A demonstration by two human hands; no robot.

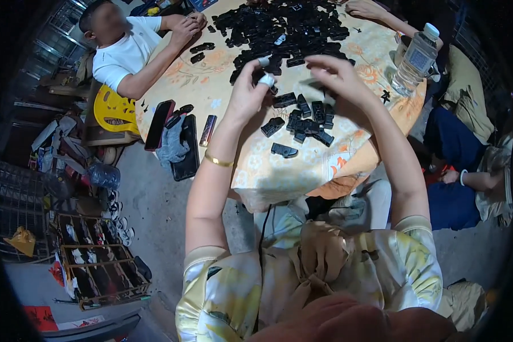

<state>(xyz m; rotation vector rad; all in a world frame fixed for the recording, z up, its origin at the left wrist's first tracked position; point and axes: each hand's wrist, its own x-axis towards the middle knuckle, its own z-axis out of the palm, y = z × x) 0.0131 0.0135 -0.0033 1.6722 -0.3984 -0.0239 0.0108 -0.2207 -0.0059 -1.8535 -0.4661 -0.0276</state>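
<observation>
My left hand [248,97] is at the near edge of a big heap of small black plastic parts [285,34], its fingers curled. White wraps cover its thumb tip and a fingertip. Something dark shows by the thumb, but I cannot make out its shape against the black parts behind. Across from it, my right hand [339,80] hovers over the table with fingers stretched and apart, slightly blurred, and nothing visible in it. Between my forearms lies a smaller loose group of black plastic parts [306,125], some touching, with one part [284,150] apart toward me.
A flowered cloth covers the table [279,174]. A clear bottle [417,60] stands at the right. Phones [159,122], a grey cloth [174,145] and a slim printed stick-shaped item [208,130] lie left. Another person [125,48] sits far left; another person's hand [366,8] rests far right.
</observation>
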